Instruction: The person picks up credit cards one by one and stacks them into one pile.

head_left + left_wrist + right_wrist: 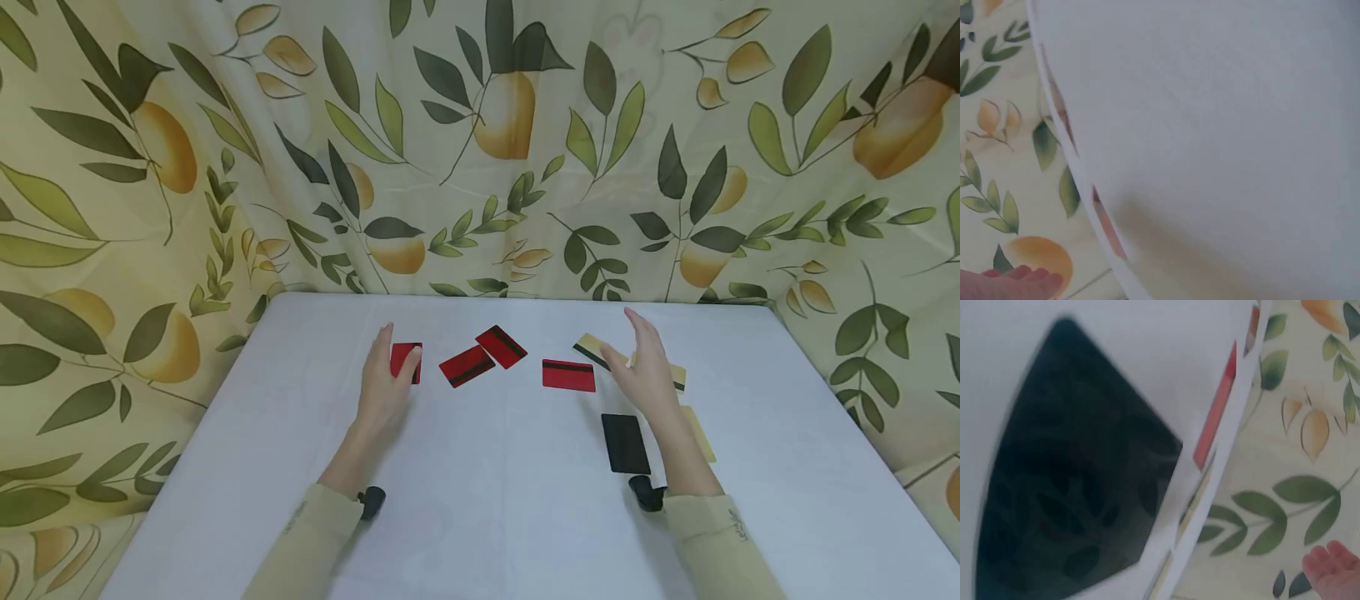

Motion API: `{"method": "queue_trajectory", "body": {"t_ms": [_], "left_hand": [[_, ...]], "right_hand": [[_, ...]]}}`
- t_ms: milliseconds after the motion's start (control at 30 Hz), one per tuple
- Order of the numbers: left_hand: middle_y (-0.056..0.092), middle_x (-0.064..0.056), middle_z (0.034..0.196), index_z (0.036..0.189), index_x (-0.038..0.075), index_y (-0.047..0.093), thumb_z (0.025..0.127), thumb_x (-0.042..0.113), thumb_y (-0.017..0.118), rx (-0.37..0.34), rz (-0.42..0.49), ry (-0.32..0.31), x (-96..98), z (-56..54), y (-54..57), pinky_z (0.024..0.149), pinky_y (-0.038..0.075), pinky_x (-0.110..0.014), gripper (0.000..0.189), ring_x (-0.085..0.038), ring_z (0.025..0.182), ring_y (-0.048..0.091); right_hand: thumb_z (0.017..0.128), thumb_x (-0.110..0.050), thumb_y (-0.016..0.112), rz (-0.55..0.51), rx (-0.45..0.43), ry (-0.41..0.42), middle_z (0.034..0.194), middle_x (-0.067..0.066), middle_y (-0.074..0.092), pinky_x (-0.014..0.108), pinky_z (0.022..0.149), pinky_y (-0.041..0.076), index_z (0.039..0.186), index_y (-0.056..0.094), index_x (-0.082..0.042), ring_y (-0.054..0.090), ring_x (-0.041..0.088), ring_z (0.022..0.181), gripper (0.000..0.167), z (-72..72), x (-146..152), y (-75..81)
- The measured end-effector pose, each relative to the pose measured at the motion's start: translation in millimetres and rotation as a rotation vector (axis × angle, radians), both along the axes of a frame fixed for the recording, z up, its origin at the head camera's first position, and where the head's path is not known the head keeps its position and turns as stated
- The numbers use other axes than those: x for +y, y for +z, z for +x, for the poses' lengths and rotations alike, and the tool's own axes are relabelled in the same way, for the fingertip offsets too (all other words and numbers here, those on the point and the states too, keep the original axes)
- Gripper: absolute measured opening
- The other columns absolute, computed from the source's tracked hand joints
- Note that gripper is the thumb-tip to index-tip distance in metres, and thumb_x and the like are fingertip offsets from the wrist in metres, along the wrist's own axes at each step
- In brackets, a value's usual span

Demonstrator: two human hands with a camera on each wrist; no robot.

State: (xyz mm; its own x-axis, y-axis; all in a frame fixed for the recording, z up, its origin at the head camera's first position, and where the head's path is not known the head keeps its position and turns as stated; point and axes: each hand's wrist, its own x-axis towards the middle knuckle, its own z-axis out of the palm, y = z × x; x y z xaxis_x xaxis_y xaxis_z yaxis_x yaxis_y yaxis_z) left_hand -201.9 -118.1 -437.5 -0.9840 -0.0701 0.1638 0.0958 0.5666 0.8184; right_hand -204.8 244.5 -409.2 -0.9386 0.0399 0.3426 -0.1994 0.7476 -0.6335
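Note:
My left hand (384,382) hovers with spread, relaxed fingers at the left, over or beside a red card (403,354) that it partly hides. Between the hands lie red cards with dark stripes: one red card (467,365) touches or overlaps another (502,345), and a third (568,377) lies apart to the right. My right hand (647,373), fingers extended and thumb apart, is above pale yellow cards (590,345), hiding parts of them. A black card (626,446) lies just left of the right wrist and fills much of the right wrist view. Neither hand visibly holds anything.
All the cards lie on a white table (480,492). Another yellow card (699,435) shows partly beyond the right forearm. A fruit-and-leaf patterned curtain (465,217) hangs behind the table and along its sides. Each wrist wears a small black device (372,502).

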Motion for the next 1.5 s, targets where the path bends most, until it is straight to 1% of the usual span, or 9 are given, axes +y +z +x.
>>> {"method": "queue_trajectory", "body": {"t_ms": [67,233,433,567,767,900,1067,1333,1500], "left_hand": [[0.026,-0.011,0.148,0.146,0.012,0.020,0.095,0.043,0.041,-0.048,0.178,0.007,4.4,0.9,3.1,0.109,0.020,-0.050,0.063,-0.029,0.135,0.022],[0.032,-0.012,0.143,0.144,0.008,0.022,0.097,0.042,0.030,-0.189,0.508,0.044,13.2,-3.4,8.5,0.108,0.026,-0.045,0.058,-0.029,0.131,0.030],[0.036,-0.017,0.140,0.143,0.006,0.023,0.096,0.039,0.037,-0.324,0.911,0.123,23.6,-9.4,12.6,0.108,0.028,-0.044,0.059,-0.033,0.128,0.034],[0.036,-0.017,0.141,0.142,0.009,0.027,0.094,0.039,0.043,-0.389,1.081,0.192,29.1,-12.1,10.4,0.107,0.028,-0.045,0.059,-0.034,0.128,0.035],[0.042,-0.015,0.137,0.139,0.009,0.034,0.092,0.043,0.044,-0.461,1.083,0.245,33.8,-11.8,3.8,0.105,0.034,-0.042,0.059,-0.030,0.124,0.042],[0.042,-0.019,0.136,0.140,0.006,0.033,0.093,0.043,0.041,-0.471,1.097,0.233,35.7,-10.5,-0.8,0.103,0.035,-0.044,0.060,-0.032,0.123,0.043],[0.043,-0.020,0.135,0.139,0.006,0.033,0.093,0.043,0.041,-0.488,1.114,0.239,39.5,-9.7,-4.2,0.102,0.036,-0.045,0.060,-0.033,0.122,0.044],[0.047,-0.019,0.131,0.136,0.008,0.038,0.091,0.046,0.044,-0.521,1.120,0.297,43.4,-12.7,-11.1,0.097,0.042,-0.044,0.059,-0.032,0.115,0.051],[0.049,-0.021,0.129,0.135,0.006,0.039,0.091,0.046,0.043,-0.524,1.120,0.297,44.9,-12.9,-13.4,0.096,0.043,-0.044,0.059,-0.033,0.113,0.052]], "right_hand": [[0.089,-0.018,0.058,-0.100,-0.005,0.013,0.141,0.023,0.030,0.058,0.101,0.029,0.142,0.027,-0.004,0.030,0.040,0.127,0.063,-2.7,-7.3,-3.3],[0.091,-0.018,0.055,-0.318,-0.061,0.032,0.138,0.022,0.035,0.052,0.103,0.032,0.141,0.027,-0.004,0.036,0.039,0.125,0.059,-9.7,-28.9,-11.1],[0.093,-0.024,0.051,-0.432,-0.164,0.014,0.136,0.018,0.039,0.045,0.103,0.034,0.141,0.028,-0.010,0.040,0.033,0.123,0.055,-21.9,-51.2,-20.9],[0.094,-0.026,0.050,-0.488,-0.242,-0.003,0.134,0.016,0.042,0.044,0.102,0.036,0.141,0.029,-0.013,0.043,0.031,0.121,0.053,-30.2,-62.8,-24.6],[0.096,-0.027,0.046,-0.593,-0.341,0.037,0.129,0.018,0.047,0.045,0.098,0.040,0.140,0.030,-0.011,0.046,0.033,0.118,0.050,-42.8,-78.0,-29.8],[0.097,-0.026,0.044,-0.714,-0.384,0.095,0.128,0.024,0.048,0.045,0.099,0.040,0.139,0.030,-0.005,0.047,0.036,0.117,0.049,-50.7,-87.9,-35.3],[0.099,-0.028,0.037,-0.806,-0.476,0.108,0.126,0.027,0.048,0.043,0.099,0.040,0.140,0.028,-0.003,0.048,0.036,0.115,0.049,-60.3,-100.5,-40.3],[0.101,-0.030,0.027,-0.771,-0.616,0.215,0.127,0.029,0.046,0.039,0.095,0.044,0.141,0.022,-0.002,0.050,0.035,0.111,0.050,-68.8,-112.2,-45.0],[0.101,-0.034,0.025,-0.784,-0.690,0.245,0.127,0.028,0.046,0.036,0.093,0.045,0.141,0.021,-0.003,0.053,0.031,0.104,0.051,-70.5,-117.4,-45.5]]}}
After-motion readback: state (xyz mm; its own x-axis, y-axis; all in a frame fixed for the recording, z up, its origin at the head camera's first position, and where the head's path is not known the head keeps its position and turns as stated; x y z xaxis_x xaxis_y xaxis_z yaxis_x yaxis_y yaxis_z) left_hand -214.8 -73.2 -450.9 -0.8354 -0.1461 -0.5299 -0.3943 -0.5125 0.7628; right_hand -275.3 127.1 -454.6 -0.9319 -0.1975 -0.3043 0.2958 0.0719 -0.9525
